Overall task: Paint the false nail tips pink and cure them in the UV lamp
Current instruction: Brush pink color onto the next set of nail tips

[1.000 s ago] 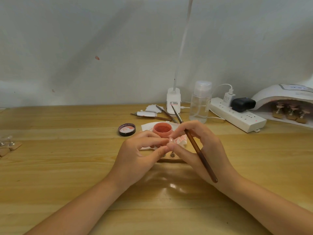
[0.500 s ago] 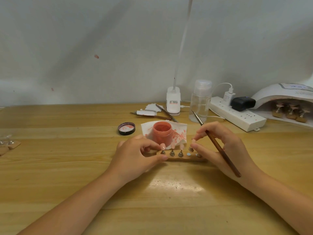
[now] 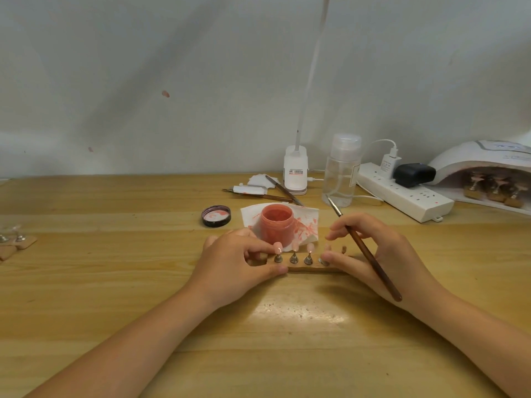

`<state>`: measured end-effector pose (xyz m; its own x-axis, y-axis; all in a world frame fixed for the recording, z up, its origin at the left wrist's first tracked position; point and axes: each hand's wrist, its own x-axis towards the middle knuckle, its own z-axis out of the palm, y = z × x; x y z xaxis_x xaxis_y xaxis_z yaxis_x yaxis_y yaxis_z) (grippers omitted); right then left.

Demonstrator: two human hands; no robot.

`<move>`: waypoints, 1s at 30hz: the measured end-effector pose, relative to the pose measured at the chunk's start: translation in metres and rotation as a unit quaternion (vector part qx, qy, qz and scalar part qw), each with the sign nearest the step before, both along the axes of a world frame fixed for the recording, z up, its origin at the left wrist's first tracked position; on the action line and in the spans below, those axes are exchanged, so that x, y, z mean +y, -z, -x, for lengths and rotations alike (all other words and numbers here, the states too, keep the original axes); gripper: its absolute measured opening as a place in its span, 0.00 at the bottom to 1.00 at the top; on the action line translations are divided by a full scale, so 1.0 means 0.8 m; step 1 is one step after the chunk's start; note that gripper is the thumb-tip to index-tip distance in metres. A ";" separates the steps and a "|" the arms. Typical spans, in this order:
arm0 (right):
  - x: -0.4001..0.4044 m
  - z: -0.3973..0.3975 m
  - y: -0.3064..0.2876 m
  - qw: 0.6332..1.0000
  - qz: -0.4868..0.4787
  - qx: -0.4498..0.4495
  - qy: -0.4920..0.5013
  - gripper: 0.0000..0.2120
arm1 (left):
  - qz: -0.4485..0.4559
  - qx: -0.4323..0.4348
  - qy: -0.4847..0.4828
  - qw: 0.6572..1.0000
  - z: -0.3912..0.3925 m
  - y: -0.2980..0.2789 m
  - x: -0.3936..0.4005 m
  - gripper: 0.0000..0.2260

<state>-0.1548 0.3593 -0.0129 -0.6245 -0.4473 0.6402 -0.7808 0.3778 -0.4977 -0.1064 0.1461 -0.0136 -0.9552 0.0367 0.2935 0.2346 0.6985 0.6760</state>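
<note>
At the centre of the frame stands a coral-pink jar (image 3: 277, 225) on a white tissue (image 3: 309, 222) streaked with pink smears, with pale pink nail tips (image 3: 309, 247) below it. The brush (image 3: 370, 255) has a dark brown handle. The worktop (image 3: 115, 268) is honey-yellow wood grain; the power strip (image 3: 408, 196) at right is white.

1. Two forearms are seen, entering from the lower left and lower right of the frame; both are bare, with no sleeve visible up to the frame edge.
2. The left hand (image 3: 235, 262) is bare: no glove, ring, bracelet or watch is seen on it.
3. The right hand (image 3: 382, 254) is likewise bare, with nothing worn at the wrist.
4. Short fingernails are seen on both hands.
</note>
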 end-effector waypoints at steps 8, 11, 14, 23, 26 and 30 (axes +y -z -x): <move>-0.017 -0.033 -0.013 0.988 0.108 0.081 -0.070 0.21 | 0.083 0.110 -0.022 0.990 -0.006 -0.003 0.003 0.15; -0.025 -0.041 -0.010 0.990 0.101 0.043 -0.093 0.23 | 0.086 0.120 -0.023 0.989 -0.008 -0.003 0.003 0.15; -0.030 -0.041 -0.006 0.994 0.068 0.053 -0.071 0.24 | 0.084 0.125 -0.021 0.988 -0.008 -0.002 0.003 0.13; -0.037 -0.042 -0.005 0.989 -0.032 0.132 -0.051 0.25 | 0.084 0.143 -0.023 0.986 -0.005 0.002 0.001 0.06; -0.036 -0.042 -0.004 0.989 -0.031 0.135 -0.062 0.26 | 0.084 0.141 -0.022 0.986 -0.005 0.001 0.001 0.05; -0.036 -0.041 -0.004 0.989 -0.009 0.129 -0.069 0.29 | 0.082 0.138 -0.018 0.987 -0.005 0.001 0.001 0.06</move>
<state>-0.1217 0.3308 -0.0100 -0.3732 -0.5288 0.7623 -0.9258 0.2659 -0.2688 -0.1024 0.1471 -0.0140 -0.8416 0.0726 0.5352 0.3665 0.8045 0.4674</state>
